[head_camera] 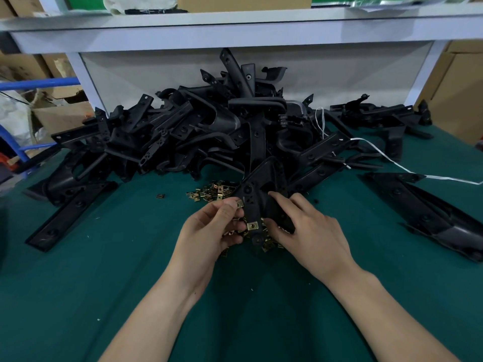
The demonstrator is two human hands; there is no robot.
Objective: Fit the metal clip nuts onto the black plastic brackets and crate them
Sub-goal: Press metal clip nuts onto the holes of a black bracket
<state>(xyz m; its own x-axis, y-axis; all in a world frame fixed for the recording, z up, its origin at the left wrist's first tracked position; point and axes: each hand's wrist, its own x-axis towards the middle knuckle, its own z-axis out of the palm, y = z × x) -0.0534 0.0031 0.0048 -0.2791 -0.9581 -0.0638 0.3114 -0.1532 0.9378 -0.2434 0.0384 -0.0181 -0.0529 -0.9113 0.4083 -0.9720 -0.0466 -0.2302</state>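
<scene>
Left hand [214, 228] pinches a clip nut [239, 204] at a black bracket's [261, 194] nine o'clock edge.
Fingers of the right hand [308, 231] grasp the bracket above loose clip nuts [209, 192].

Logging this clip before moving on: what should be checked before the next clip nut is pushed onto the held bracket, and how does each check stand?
1. Grip: right hand holds the bracket: ok.
2. Pinch: left hand pinches a clip nut at the bracket's upper edge: ok.
3. That nut lined up with its hole: cannot tell.
4. One fitted nut sits on the lower tab: ok.
5. Supply: loose clip nuts lie beside the hands: ok.
6. Destination: crate in view: not ok, none shows.
</scene>
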